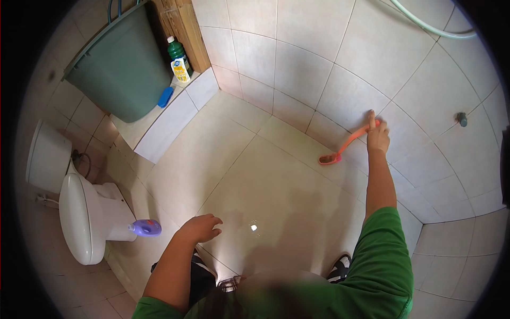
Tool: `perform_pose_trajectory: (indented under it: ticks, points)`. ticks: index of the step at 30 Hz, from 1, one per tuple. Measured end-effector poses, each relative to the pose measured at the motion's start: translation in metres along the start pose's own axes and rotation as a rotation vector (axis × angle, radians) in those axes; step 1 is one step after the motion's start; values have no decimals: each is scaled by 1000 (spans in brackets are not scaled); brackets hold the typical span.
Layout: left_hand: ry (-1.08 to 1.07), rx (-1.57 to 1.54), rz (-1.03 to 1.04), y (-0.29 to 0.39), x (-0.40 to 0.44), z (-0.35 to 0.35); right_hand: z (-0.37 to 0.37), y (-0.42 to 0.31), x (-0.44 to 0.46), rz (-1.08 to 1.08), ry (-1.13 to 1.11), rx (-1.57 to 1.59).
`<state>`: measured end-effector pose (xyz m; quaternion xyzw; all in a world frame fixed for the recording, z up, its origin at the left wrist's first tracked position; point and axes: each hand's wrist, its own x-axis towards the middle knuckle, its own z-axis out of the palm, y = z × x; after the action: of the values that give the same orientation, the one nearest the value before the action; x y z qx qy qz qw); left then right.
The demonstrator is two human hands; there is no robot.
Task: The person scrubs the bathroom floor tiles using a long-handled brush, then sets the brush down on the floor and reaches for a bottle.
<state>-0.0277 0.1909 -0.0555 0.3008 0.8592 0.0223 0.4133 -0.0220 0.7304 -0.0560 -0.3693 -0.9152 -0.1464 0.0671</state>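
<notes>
At the tiled wall on the right, my right hand [377, 139] is closed on the end of an orange long-handled scrub brush [351, 139], with one finger stretched up along the tiles. The brush head points down and left, near where the wall meets the floor; whether its bristles touch a surface I cannot tell. My left hand [201, 228] hangs over the floor with its fingers apart and nothing in it. Left of it, a purple bottle [146, 227] lies on its side by the toilet's base.
A white toilet [82, 218] stands at the left. On a tiled ledge [175, 119] are a large green tub [122, 64], a green bottle [179, 59] and a blue brush-like block [165, 97]. A tap-like fitting [461, 119] and a pale hose [425, 24] are on the right wall.
</notes>
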Motion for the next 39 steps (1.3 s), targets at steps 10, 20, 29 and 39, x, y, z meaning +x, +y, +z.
perform_pose_trajectory:
  ticks: [10, 20, 29, 39]
  points:
    - [-22, -6, -23, -2, 1, 2, 53, -21, 7, 37, 203, 792]
    - [1, 32, 75, 5, -1, 3, 6, -111, -1, -438, 272, 1073]
    - [-54, 7, 31, -12, -7, 3, 5, -160, 22, -214, 1, 1018]
    - [-51, 4, 36, -6, -9, 0, 36, -145, 57, -179, 158, 945]
